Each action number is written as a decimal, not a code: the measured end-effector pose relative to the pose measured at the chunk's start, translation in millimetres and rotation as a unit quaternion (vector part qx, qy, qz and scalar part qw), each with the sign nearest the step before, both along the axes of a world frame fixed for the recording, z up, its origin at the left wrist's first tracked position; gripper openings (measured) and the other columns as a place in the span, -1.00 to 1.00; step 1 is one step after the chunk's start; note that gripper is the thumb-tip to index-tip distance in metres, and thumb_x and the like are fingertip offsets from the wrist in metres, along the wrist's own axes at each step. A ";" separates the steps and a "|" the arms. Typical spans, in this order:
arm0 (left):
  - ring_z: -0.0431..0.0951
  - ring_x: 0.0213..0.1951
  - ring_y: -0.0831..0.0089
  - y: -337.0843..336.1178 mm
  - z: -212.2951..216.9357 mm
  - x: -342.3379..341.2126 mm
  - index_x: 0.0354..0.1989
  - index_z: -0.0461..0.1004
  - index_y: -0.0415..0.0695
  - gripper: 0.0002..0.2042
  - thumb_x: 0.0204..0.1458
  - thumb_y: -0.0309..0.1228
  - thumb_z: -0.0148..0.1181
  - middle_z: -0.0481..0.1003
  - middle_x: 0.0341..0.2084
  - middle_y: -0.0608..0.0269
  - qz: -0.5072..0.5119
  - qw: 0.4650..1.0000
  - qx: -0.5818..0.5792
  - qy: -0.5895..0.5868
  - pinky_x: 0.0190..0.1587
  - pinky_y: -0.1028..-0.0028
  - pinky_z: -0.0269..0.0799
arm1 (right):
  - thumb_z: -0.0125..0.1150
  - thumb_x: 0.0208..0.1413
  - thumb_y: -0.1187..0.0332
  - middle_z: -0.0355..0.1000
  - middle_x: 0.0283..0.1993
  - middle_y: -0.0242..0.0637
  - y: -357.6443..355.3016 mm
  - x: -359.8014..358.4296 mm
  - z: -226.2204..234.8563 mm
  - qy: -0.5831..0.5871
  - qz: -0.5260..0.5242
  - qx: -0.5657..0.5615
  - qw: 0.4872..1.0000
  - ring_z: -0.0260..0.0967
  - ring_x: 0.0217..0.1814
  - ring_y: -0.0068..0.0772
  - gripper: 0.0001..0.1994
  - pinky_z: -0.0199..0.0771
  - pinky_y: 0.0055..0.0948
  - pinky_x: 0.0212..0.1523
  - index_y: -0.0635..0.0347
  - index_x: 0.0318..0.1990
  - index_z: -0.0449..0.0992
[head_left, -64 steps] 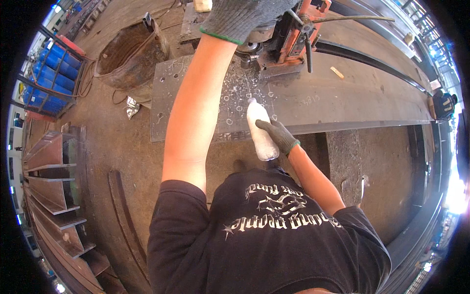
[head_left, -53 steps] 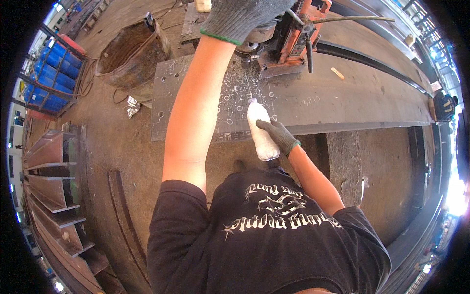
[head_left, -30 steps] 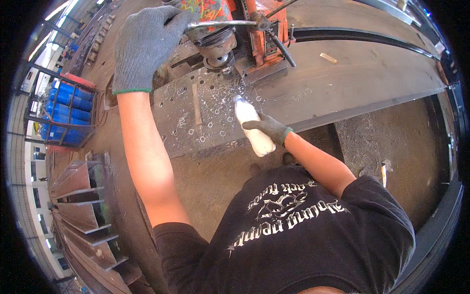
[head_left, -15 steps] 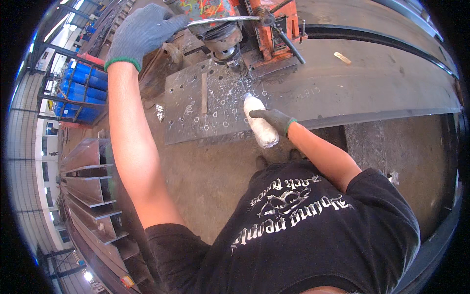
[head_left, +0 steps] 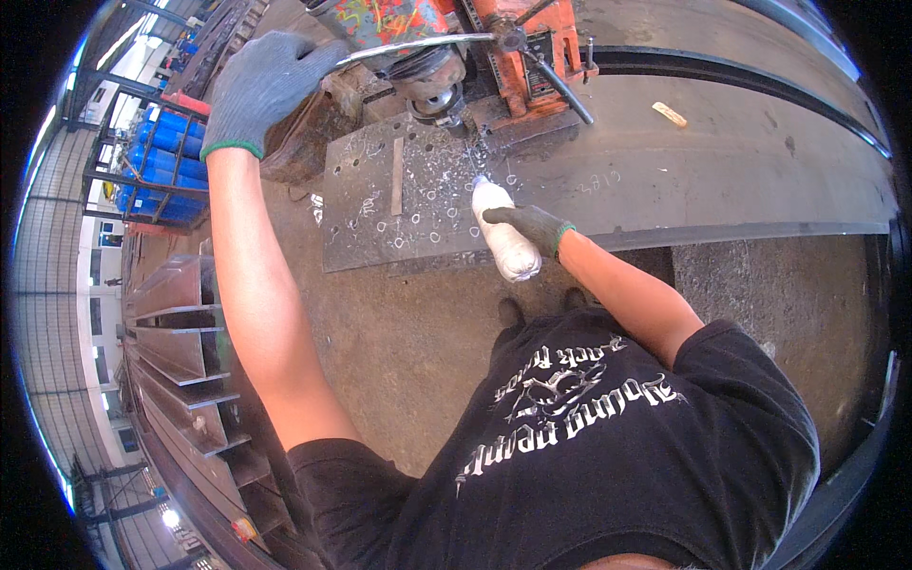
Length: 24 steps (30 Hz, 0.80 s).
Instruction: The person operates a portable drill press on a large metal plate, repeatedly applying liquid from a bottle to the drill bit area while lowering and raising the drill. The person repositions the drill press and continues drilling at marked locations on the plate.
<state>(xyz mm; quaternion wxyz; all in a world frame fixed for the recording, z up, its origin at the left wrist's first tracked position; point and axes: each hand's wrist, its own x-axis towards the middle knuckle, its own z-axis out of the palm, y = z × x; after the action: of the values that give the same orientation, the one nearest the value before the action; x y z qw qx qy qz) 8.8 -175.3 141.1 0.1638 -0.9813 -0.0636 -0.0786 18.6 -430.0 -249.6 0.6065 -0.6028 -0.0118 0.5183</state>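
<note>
Our left hand point(head_left: 261, 90) grips the drill's metal lever point(head_left: 418, 49); our right hand point(head_left: 532, 226) clasps a white bottle point(head_left: 503, 239), tipped over the plate's point(head_left: 380, 214) near edge.

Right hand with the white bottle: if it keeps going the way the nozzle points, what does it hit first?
Probably the drilled steel plate. The right hand aims the white squeeze bottle up-left, its tip just over the plate among metal chips, below the orange drill. Its height above the plate is unclear.
</note>
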 end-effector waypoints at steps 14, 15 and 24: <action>0.70 -0.13 -0.11 -2.1 -0.7 -1.1 -0.17 0.70 -0.20 -0.42 0.27 0.16 0.09 0.67 -0.30 -0.15 0.001 1.000 0.011 0.003 -0.03 0.03 0.51 | 0.51 0.06 -0.04 0.62 -0.09 -0.11 -5.3 6.2 4.0 0.012 0.001 0.013 1.000 0.63 -0.24 -0.29 -0.31 0.67 -0.28 -0.23 0.41 0.14 0.55; 0.70 -0.12 -0.11 -1.7 -1.1 -2.1 -0.17 0.70 -0.20 -0.42 0.27 0.15 0.09 0.67 -0.30 -0.16 0.002 1.000 0.014 0.002 -0.03 0.02 0.51 | 0.51 0.05 -0.04 0.63 -0.09 -0.10 -5.3 6.6 5.4 0.003 0.005 0.008 1.000 0.64 -0.24 -0.28 -0.31 0.68 -0.26 -0.24 0.40 0.13 0.56; 0.68 -0.09 -0.13 -4.6 -5.5 -4.3 -0.16 0.70 -0.19 -0.43 0.28 0.14 0.07 0.67 -0.26 -0.17 0.016 1.000 0.014 -0.011 -0.02 0.01 0.50 | 0.52 0.04 -0.06 0.63 -0.08 -0.07 -6.4 2.6 3.5 -0.034 -0.006 0.051 0.998 0.65 -0.26 -0.29 -0.28 0.69 -0.31 -0.26 0.45 0.13 0.56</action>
<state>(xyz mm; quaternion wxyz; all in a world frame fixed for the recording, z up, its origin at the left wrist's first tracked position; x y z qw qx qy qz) 4.5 -179.9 135.6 0.1779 -0.9768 -0.0805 -0.0876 21.1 -436.4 -246.1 0.6392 -0.5880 -0.0551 0.4926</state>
